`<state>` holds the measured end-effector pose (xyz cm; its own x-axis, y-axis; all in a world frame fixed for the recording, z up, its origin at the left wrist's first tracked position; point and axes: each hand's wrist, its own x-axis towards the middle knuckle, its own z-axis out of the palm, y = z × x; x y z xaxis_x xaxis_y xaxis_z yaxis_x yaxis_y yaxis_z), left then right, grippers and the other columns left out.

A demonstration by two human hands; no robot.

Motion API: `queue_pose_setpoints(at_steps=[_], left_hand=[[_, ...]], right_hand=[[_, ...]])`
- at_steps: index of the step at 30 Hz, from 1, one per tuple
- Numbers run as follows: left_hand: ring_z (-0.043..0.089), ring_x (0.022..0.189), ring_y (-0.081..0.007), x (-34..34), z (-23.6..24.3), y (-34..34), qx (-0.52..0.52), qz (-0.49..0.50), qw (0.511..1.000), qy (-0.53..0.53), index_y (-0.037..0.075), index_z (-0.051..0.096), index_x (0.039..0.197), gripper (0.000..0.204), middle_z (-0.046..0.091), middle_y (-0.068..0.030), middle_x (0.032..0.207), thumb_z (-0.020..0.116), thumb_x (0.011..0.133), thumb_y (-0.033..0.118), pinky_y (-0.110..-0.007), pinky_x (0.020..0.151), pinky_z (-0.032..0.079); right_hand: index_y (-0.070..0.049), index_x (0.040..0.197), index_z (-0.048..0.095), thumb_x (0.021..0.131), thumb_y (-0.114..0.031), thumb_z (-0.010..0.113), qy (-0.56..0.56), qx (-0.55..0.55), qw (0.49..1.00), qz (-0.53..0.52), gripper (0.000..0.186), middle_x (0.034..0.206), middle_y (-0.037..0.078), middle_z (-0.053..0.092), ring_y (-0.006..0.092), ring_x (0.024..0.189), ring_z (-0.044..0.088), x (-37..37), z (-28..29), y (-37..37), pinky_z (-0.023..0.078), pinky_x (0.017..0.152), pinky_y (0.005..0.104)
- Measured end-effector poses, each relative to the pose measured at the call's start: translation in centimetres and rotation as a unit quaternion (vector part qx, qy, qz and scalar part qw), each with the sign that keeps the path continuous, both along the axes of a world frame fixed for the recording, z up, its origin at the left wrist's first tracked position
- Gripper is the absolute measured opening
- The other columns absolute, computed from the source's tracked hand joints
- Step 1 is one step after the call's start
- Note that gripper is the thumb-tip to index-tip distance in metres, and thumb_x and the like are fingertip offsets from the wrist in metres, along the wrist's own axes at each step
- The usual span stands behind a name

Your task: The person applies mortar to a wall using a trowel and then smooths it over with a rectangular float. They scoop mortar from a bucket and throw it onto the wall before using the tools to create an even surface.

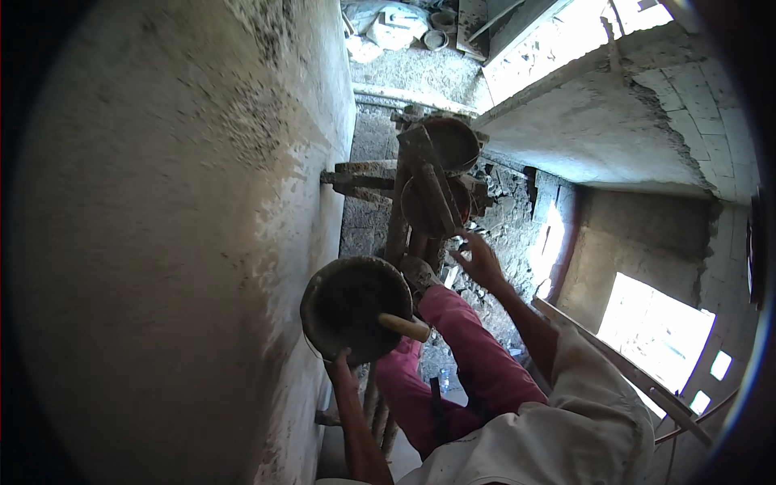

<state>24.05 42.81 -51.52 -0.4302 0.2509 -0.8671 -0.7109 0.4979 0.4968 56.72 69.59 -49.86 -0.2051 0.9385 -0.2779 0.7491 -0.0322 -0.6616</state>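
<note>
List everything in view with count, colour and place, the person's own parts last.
Held bucket: one, dark, between left wall and legs
Wooden handle: one, tan, jutting over that bucket's right rim
Far buckets: two, dark, ahead, one beyond the other
Slanting board: one, grey-brown, across the far buckets
Left wall: one, grey-beige, left side
Right wall: one, grey, upper right
Window opening: one large, glaring white, right
Small container: at least one, grey, top
Trousers: one pair, pink, lower centre
Left fingers: bare, gripping the held bucket's near rim
Right fingers: bare, beside the board's near end, contact unclear
</note>
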Motion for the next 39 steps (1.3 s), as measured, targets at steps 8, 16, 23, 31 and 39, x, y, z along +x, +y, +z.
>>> queue_pose_setpoints(at_steps=[8, 16, 23, 31, 39], left_hand=[[0.062, 0.090, -0.0254, 1.3, -20.8, 5.6, -0.031, -0.109, 0.993, -0.022, 0.011, 0.046, 0.130, 0.063, 0.058, -0.0094, 0.113, 0.065, 0.071, 0.001, -0.039, 0.060, 0.053], [0.063, 0.085, -0.0262, 4.3, -34.3, 6.0, 0.019, -0.109, 0.989, -0.095, 0.007, 0.052, 0.124, 0.054, 0.061, -0.0113, 0.104, 0.066, 0.073, 0.004, -0.039, 0.064, 0.055], [0.064, 0.088, -0.0277, 1.7, -34.3, 6.9, 0.064, -0.171, 0.983, 0.023, 0.006, 0.052, 0.125, 0.057, 0.062, -0.0116, 0.106, 0.062, 0.070, -0.003, -0.042, 0.072, 0.056], [0.062, 0.096, -0.0249, 1.6, -32.1, 4.7, -0.016, -0.182, 0.968, 0.172, -0.001, 0.053, 0.125, 0.060, 0.063, -0.0132, 0.111, 0.059, 0.065, -0.006, -0.035, 0.082, 0.051], [0.062, 0.094, -0.0286, 5.4, -28.2, 3.5, -0.114, -0.165, 0.969, 0.142, -0.002, 0.051, 0.128, 0.063, 0.062, -0.0152, 0.111, 0.060, 0.065, 0.001, -0.037, 0.083, 0.051]], right_hand=[[-0.013, 0.138, 0.038, 0.081, -0.044, 0.069, -0.170, -0.036, 0.985, 0.000, 0.072, 0.134, 0.014, 0.044, 0.0372, 0.120, 0.048, 0.8, -20.3, 7.2, 0.043, 0.094, 0.0508], [-0.005, 0.129, 0.045, 0.079, -0.044, 0.071, -0.158, 0.068, 0.985, -0.029, 0.068, 0.117, 0.019, 0.052, 0.0370, 0.115, 0.050, 0.8, -27.1, 6.2, 0.042, 0.093, 0.0476], [0.003, 0.117, 0.052, 0.085, -0.034, 0.069, 0.169, 0.057, 0.978, -0.108, 0.052, 0.108, 0.021, 0.062, 0.0327, 0.103, 0.061, -4.4, -23.2, 7.6, 0.046, 0.088, 0.0409], [0.004, 0.122, 0.050, 0.087, -0.053, 0.063, 0.494, 0.089, 0.856, -0.121, 0.068, 0.103, 0.020, 0.063, 0.0246, 0.091, 0.060, -27.7, -10.9, 21.8, 0.049, 0.080, 0.0369], [0.004, 0.117, 0.054, 0.091, -0.050, 0.059, 0.530, 0.069, 0.809, -0.245, 0.061, 0.099, 0.015, 0.061, 0.0221, 0.089, 0.057, -37.4, -25.7, 15.7, 0.047, 0.077, 0.0347]])
